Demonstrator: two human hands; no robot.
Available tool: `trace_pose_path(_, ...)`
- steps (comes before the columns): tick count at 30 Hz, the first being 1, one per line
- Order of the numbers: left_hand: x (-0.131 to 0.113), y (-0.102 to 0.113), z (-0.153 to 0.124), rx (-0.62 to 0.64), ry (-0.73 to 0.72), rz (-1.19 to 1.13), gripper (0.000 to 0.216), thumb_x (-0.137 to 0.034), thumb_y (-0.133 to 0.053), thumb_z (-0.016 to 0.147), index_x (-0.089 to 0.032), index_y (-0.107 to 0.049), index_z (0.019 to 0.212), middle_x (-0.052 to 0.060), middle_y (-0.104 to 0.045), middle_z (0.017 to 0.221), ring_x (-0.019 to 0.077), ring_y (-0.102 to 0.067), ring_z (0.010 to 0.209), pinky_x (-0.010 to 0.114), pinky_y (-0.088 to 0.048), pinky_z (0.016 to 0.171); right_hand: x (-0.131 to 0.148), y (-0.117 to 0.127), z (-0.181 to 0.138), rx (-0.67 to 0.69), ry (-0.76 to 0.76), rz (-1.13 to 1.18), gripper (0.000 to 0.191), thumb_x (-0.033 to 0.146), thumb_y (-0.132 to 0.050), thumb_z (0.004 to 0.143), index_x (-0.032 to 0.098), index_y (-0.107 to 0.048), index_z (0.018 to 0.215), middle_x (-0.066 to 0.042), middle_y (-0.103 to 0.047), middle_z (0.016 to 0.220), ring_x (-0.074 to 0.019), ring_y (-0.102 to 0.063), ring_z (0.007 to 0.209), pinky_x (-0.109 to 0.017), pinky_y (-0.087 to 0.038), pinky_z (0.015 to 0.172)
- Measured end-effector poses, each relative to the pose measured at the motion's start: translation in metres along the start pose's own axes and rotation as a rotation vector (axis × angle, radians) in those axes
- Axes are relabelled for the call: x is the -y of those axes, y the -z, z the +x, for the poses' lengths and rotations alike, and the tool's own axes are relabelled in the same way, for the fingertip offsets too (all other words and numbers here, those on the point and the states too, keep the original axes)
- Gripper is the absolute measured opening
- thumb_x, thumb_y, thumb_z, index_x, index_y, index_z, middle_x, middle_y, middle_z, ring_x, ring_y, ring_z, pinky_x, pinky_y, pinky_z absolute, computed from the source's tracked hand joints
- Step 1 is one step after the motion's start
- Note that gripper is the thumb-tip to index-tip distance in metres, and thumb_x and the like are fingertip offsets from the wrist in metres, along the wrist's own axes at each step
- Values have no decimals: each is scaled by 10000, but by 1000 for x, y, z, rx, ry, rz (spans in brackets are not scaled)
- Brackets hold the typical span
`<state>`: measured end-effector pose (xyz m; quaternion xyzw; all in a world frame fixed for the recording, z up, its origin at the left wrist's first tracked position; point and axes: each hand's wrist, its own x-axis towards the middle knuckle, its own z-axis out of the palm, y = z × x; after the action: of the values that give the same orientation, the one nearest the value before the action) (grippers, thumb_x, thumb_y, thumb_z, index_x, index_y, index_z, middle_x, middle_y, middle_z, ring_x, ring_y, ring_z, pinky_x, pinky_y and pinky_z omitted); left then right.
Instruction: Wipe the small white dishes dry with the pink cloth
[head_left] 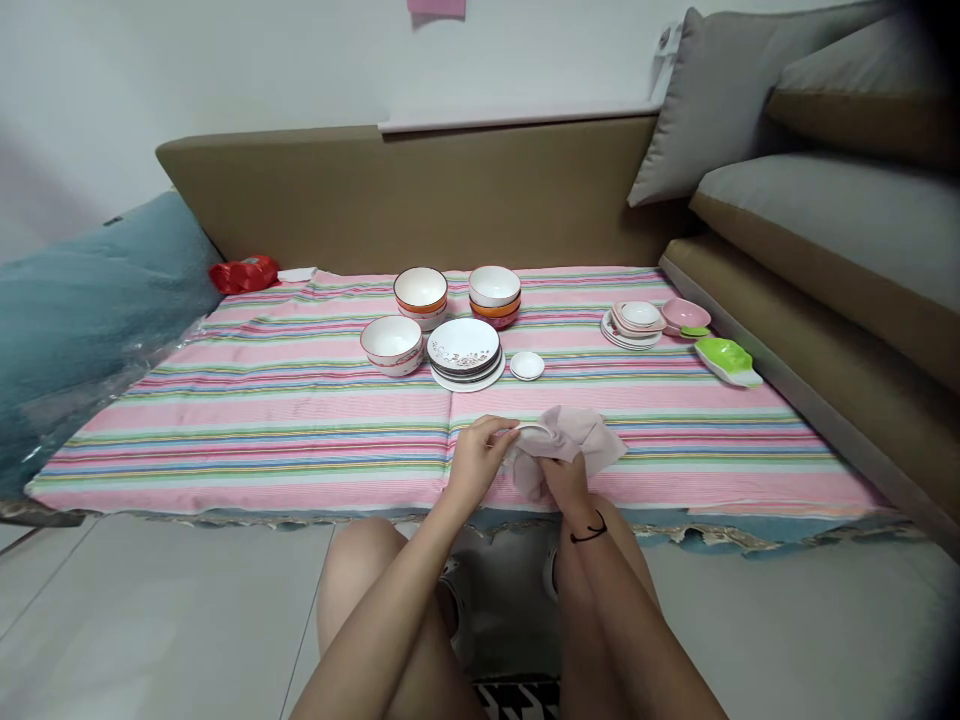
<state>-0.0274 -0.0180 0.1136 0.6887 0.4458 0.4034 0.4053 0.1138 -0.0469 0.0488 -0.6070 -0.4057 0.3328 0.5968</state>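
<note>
My left hand [480, 452] pinches the left edge of a small white dish [531, 428], mostly covered by cloth. A pale pink cloth [589, 436] is bunched around the dish, and my right hand [564, 486] grips it from below. Just beyond the hands is a short stack of small white dishes [527, 366]. To its left rises a stack of plates [464, 345], the top one with a floral pattern. Stacked bowls [391, 345] stand left of the plates. Behind them are bowls with an orange one [421, 288] and a further bowl stack [495, 290].
On the right of the striped cloth [247, 430] sit stacked small plates [631, 325], a pink bowl [685, 313] and a green leaf-shaped dish [727, 360]. A red bundle [244, 274] lies far left. Cushions [832, 220] pile up at right; a blue cushion [97, 310] borders the left.
</note>
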Motion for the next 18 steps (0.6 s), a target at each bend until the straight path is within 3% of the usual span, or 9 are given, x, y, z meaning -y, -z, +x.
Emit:
trace_pose_path(5,2,-2,2,-10,12,27,202,-335,-582,818,-203,-702,912,65,-694,920,181,-629,793,267,-496,633,0,0,0,74,-68,2,267,434,-595,714,171,-634,702,-21,-642,666,-194,-566,688,-312,-452,654)
trace_pose_path(10,1,-3,2,-8,-45,42,184,-308,-596,812,-205,-694,929,60,-683,934,175,-621,818,262,-492,660,-4,1,3,32,-58,12,204,375,-658,622,187,-652,702,-45,-680,766,-212,-580,781,-360,-467,769)
trace_pose_path(18,-2,-1,5,17,-115,62,176,-278,-569,835,-199,-689,937,61,-679,921,163,-614,816,258,-483,682,2,1,0,5,-71,105,179,334,-641,629,186,-660,728,-33,-696,815,-203,-590,811,-359,-463,813)
